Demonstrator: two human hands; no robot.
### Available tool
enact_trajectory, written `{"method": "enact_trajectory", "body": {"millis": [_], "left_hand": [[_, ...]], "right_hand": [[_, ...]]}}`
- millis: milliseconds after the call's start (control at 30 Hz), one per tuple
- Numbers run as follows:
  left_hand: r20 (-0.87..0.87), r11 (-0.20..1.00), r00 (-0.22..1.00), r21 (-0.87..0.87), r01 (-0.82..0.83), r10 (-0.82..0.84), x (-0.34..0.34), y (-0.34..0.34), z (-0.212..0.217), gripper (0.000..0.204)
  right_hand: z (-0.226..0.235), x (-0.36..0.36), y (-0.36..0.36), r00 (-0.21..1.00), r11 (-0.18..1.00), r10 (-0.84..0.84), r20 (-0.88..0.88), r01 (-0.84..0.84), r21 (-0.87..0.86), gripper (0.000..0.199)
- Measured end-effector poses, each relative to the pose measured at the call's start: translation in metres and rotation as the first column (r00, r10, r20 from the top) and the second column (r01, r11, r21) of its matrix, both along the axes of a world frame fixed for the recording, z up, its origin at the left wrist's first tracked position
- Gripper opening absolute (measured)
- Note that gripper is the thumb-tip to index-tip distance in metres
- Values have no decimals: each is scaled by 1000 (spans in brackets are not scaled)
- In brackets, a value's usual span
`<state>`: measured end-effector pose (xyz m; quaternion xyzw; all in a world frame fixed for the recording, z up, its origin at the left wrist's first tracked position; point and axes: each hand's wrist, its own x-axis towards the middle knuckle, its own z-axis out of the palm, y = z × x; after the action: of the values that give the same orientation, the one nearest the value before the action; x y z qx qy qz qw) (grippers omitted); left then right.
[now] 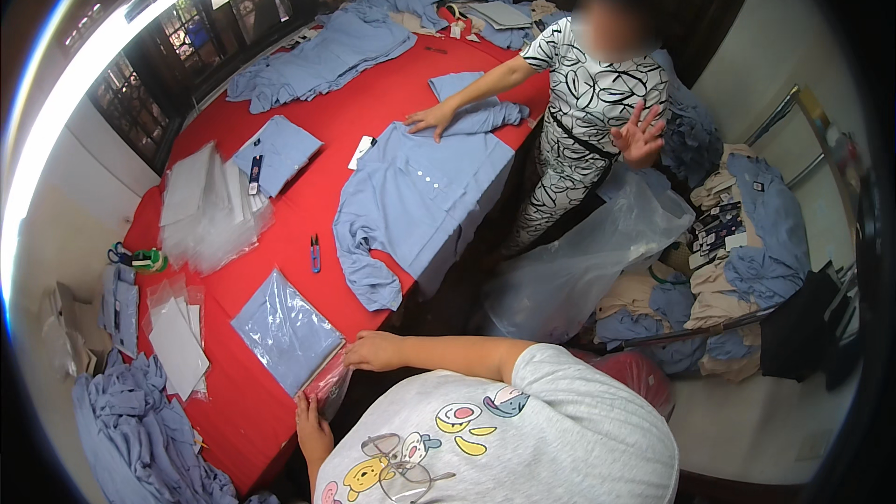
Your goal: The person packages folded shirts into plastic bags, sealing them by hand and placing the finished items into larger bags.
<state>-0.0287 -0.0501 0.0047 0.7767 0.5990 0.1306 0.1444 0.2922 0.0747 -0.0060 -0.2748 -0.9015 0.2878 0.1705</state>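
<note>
Folded blue shirt [282, 329] lies inside clear plastic bag [329, 376], flat on red counter [220, 303]. Right hand [375, 352] at one corner of the bag's loose end, left hand [315, 423] at the other; fingers of both touch it, pinching or only pressing: cannot tell. Blue snips [315, 256] lie beyond.

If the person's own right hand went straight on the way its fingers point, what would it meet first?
The clear plastic bag with the folded blue garment; the right hand seems already at its edge, though contact is hard to confirm.
</note>
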Motion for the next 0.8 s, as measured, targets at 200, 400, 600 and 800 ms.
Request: {"method": "enact_trajectory", "body": {"millis": [200,400,600,800], "left_hand": [[24,1000,1000,-30,-3,3,-9,3,2,58],[424,952,903,-300,61,76,-29,18,33,59],[270,1000,963,21,2,-8,-38,112,61,54],[-84,976,980,106,189,-181,20,184,38,64]], "right_hand": [[5,1,-7,998,1000,13,66,-13,3,29],[4,-1,-20,997,990,9,83,-20,137,31],[10,-5,-28,996,991,-25,84,14,131,35],[17,-3,-42,979,994,-79,186,64,88,38]]}}
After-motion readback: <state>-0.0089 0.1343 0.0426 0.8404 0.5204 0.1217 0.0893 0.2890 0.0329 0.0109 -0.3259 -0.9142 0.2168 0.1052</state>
